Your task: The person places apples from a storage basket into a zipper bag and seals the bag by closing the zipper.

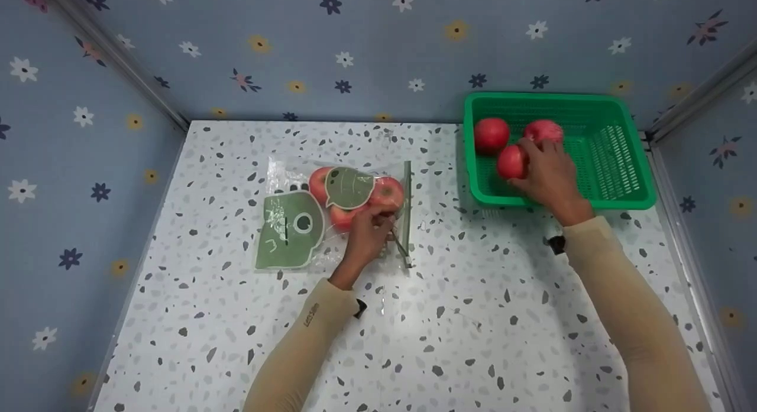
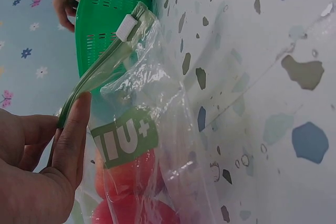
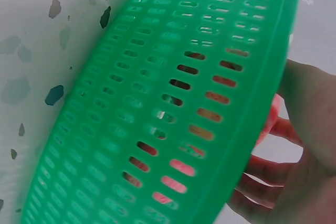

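A clear zip bag [image 1: 290, 240] with a green cartoon print lies on the table, several red apples [image 1: 387, 192] inside it. My left hand [image 1: 369, 234] pinches the bag's green zip edge between thumb and fingers; a white slider [image 2: 126, 28] sits farther along that edge. Over at the green basket [image 1: 641, 181], my right hand [image 1: 550, 172] grips a red apple [image 1: 511, 162] with curled fingers. Two other apples, one at the left [image 1: 491, 135] and one behind the hand [image 1: 544, 130], are in the basket. In the right wrist view the basket wall hides part of the held apple.
The white speckled table [image 1: 467, 341] extends between and in front of the bag and basket. A blue flowered wall [image 1: 390, 51] rises behind them, with side panels at left and right. The basket stands close to the back wall at the right.
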Motion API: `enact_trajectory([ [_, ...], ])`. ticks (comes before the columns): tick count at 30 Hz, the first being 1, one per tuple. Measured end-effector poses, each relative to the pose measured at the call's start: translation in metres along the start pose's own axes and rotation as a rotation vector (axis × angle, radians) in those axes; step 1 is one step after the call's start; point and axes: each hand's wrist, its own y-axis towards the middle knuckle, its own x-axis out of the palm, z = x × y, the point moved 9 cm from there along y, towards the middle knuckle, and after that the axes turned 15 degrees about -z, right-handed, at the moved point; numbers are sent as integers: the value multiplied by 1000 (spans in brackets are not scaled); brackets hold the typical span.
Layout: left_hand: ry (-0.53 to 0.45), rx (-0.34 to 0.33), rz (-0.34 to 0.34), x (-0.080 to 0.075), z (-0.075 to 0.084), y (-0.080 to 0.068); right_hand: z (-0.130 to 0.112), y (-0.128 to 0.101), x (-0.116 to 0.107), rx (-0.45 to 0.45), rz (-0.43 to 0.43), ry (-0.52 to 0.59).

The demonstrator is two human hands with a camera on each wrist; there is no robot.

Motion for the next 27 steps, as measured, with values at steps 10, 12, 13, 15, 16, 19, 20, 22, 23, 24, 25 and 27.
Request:
enact_trajectory([
  [10,-28,-11,10,0,-1,-1,-19,-8,-10,-30,62,-89],
  [12,-30,-12,11,0,0,-1,-23,-9,-12,-35,72,-98],
  [13,-32,-13,12,0,-1,-1,-25,-10,-13,-39,80,-102],
  [15,-36,-16,12,0,-1,-1,-29,-11,-14,-49,96,-110],
  [16,-38,-17,12,0,-2,-1,-31,-12,-15,-57,107,-117],
  [19,-40,-19,12,0,-2,-1,-38,-15,-18,-86,145,-132],
  [20,-40,-22,12,0,-2,-1,-40,-16,-18,-94,154,-136],
  [22,-39,-26,13,0,-2,-1,-45,-18,-20,-109,170,-143],
  [23,-38,-27,14,0,-2,-1,-46,-19,-21,-115,176,-146],
  [24,-37,-28,14,1,-1,-1,-49,-20,-22,-120,182,-148],
  [25,-37,-28,14,1,-1,-1,-51,-20,-23,-126,189,-152],
  [27,-10,-16,14,0,0,-1,-55,-22,-25,-143,208,-159],
])
